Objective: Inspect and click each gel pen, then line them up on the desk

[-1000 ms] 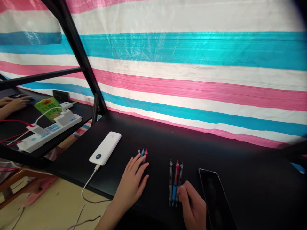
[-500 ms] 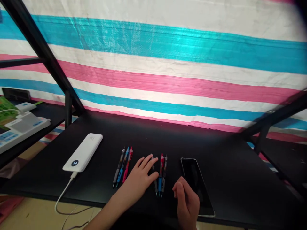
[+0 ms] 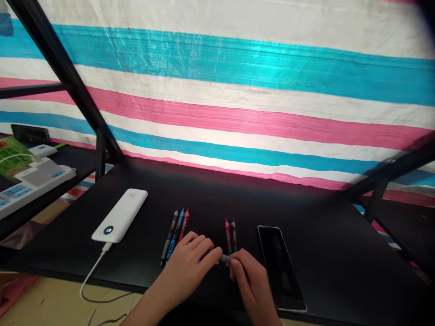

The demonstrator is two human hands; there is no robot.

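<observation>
Between my two hands a pen with a grey grip (image 3: 224, 258) is held crosswise above the table. My left hand (image 3: 192, 260) closes round one end, hiding most of the barrel. The fingertips of my right hand (image 3: 249, 276) pinch the other end. Just behind the hands lie a red-topped pen (image 3: 227, 228) and a black pen (image 3: 234, 233), their lower parts partly covered. Left of my left hand, a black pen (image 3: 171, 233), a blue pen (image 3: 177, 231) and a red pen (image 3: 184, 222) lie side by side; my hand covers part of the red one.
A white power bank (image 3: 124, 213) with a white cable (image 3: 98, 259) lies on the black table (image 3: 204, 190) at left. To the right is a dark phone (image 3: 281, 267). A power strip (image 3: 37, 185) sits on a neighbouring table. Striped sheeting (image 3: 238, 99) hangs behind.
My left hand has picked up the leftmost pen of the right group and turned it crosswise. My right hand has moved left, off the phone's edge, and taken the pen's other end.
</observation>
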